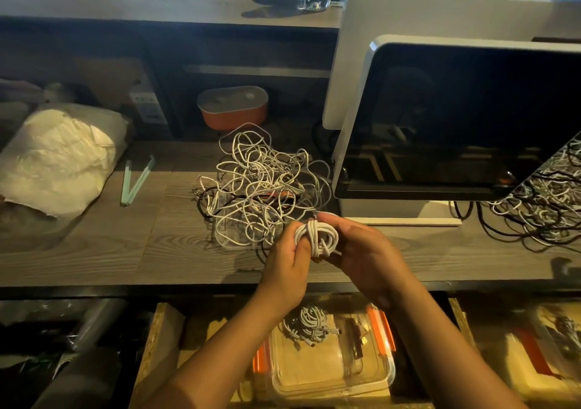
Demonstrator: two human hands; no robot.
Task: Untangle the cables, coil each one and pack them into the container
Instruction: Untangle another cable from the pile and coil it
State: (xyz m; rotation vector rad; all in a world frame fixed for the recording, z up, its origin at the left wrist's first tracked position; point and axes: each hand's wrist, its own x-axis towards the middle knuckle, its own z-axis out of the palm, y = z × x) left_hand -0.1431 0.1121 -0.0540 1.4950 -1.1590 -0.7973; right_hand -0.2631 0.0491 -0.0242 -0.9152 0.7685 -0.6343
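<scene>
On the wooden counter (94, 251), beside a dark screen (456, 119), a tangle of white and black cables (264, 182) is heaped. Below the counter edge a clear container (333, 383) with orange clips is seen, coiled white cables (306, 323) laid inside. One coiled white cable (316, 235) is gripped by left hand (287, 261) and right hand (361, 251), fingers of both curled round it

The grey wood-grain desk (94, 251) is carrying a tangle of white cables (264, 182) (heaped over a clear tray (228, 237)), while two pale green sticks (135, 179) are lying left of it, near a plastic-wrapped bundle (53, 160).
</scene>
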